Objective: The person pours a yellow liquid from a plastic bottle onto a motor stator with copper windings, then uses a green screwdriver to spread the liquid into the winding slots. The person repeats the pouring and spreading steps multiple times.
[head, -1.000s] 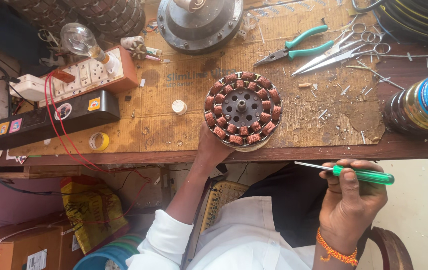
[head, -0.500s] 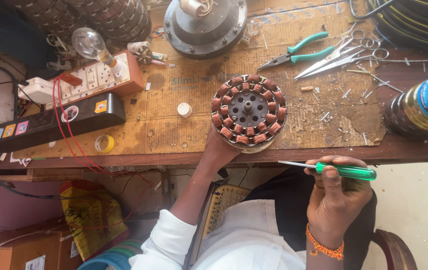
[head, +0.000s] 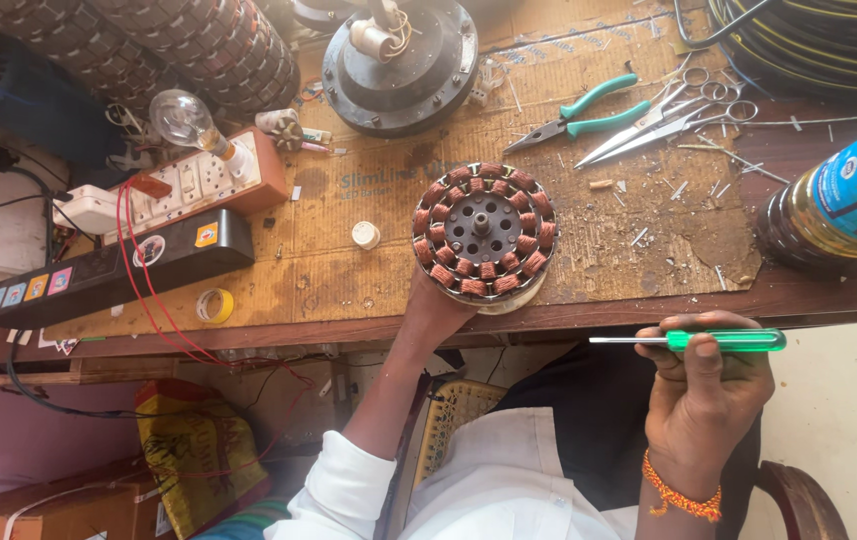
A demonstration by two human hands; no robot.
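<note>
A round motor stator (head: 485,232) with copper-brown coils around a grey perforated hub sits at the front edge of the workbench (head: 369,270). My left hand (head: 436,312) reaches up from below and grips its near rim. My right hand (head: 706,385) is off the bench, to the right and below the edge, closed around a green-handled screwdriver (head: 694,340) that lies level with its metal tip pointing left toward the stator.
Behind the stator stand a dark round motor housing (head: 401,62), green-handled pliers (head: 571,112) and scissors (head: 667,115). At left are a switch board with a bulb (head: 189,122), a black power strip (head: 109,268) and a yellow tape roll (head: 215,305). A large bottle (head: 839,205) is at right.
The view has shifted slightly. My right hand with the screwdriver has moved a little left and up, nearer the bench edge. My left hand stays on the stator.
</note>
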